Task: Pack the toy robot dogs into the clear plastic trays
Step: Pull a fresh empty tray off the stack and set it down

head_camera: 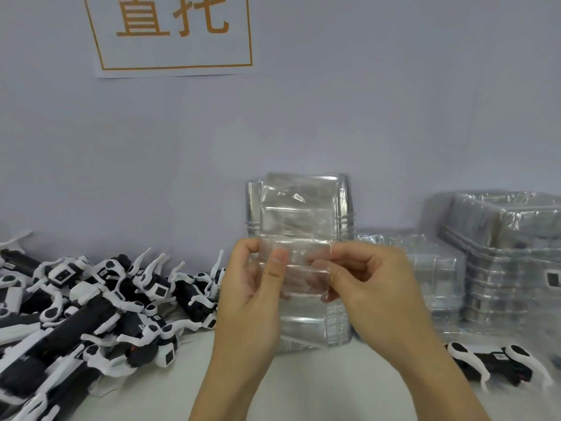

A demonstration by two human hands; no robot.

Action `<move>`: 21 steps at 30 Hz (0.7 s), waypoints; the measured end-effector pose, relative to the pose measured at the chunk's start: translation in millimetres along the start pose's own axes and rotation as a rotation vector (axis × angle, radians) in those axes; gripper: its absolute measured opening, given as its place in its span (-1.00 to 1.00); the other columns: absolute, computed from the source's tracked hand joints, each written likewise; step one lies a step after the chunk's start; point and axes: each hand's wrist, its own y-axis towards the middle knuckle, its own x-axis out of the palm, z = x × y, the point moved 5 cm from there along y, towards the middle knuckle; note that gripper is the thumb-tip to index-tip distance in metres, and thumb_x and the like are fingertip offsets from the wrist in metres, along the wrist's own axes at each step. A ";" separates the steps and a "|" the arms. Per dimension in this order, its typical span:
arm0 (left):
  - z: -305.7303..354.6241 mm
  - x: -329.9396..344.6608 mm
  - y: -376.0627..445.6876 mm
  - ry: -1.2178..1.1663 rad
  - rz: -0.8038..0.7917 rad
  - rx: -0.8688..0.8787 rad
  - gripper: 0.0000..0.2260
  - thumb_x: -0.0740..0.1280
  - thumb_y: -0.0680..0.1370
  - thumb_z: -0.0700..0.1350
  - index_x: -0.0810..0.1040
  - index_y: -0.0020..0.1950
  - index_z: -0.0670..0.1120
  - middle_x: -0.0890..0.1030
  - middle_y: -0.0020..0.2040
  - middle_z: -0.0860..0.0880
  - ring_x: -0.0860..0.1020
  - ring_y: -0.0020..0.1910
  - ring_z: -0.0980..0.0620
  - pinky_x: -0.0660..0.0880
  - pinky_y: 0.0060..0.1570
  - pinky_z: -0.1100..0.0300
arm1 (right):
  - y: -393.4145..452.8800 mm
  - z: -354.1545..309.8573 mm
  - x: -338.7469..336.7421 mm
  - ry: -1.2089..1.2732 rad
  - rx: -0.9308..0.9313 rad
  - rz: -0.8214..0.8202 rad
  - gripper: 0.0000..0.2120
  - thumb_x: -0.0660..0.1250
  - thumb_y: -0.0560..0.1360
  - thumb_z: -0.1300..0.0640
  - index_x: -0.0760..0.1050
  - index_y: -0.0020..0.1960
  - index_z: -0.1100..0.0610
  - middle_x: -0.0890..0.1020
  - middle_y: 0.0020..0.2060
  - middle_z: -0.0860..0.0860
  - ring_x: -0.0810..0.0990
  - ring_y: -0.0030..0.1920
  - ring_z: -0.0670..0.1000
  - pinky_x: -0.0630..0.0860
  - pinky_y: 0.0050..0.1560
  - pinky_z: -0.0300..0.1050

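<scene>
Both hands hold a clear plastic tray (299,214) upright above the white table (318,390), in the middle of the view. My left hand (252,296) pinches its left edge, thumb on the front. My right hand (370,284) grips its right edge. Nested trays seem to sit behind the front one; I cannot tell how many. A heap of black-and-white toy robot dogs (91,311) covers the table to the left. One more toy dog (498,363) lies alone at the right.
Stacks of clear trays (510,268) stand at the right rear, with a lower stack (431,268) beside them. A pale wall runs behind the table, with a paper sign (173,34) bearing orange characters at the top.
</scene>
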 end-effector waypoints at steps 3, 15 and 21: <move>3.2 -2.4 1.1 0.021 0.099 0.038 -0.83 0.32 0.50 0.10 0.55 -0.08 0.01 0.71 -0.19 -0.12 0.69 -0.25 -0.12 0.59 -0.19 -0.07 | -0.1 -1.0 1.0 -0.008 -0.026 0.086 -0.72 0.41 0.48 0.42 0.71 -0.20 0.07 0.73 -0.31 -0.05 0.71 -0.32 0.01 0.60 -0.34 -0.24; 12.2 -50.4 5.2 0.130 0.516 0.103 -0.86 0.35 0.60 -0.05 0.49 -0.14 -0.02 0.64 -0.40 0.05 0.58 -0.47 0.12 0.53 -0.48 0.21 | 1.2 -1.7 -50.8 0.044 -0.065 0.312 -0.66 0.41 0.47 0.44 0.67 -0.33 0.06 0.67 -0.45 0.06 0.63 -0.47 -0.04 0.56 -0.39 -0.29; 27.1 -85.6 6.3 0.064 0.668 0.120 -0.86 0.31 0.64 -0.01 0.44 -0.09 0.03 0.65 -0.36 0.10 0.61 -0.25 -0.08 0.59 -0.06 -0.24 | 0.1 23.4 -99.6 0.106 0.045 0.365 -0.63 0.33 0.54 0.43 0.69 -0.31 0.08 0.67 -0.41 0.07 0.65 -0.40 -0.02 0.56 -0.38 -0.30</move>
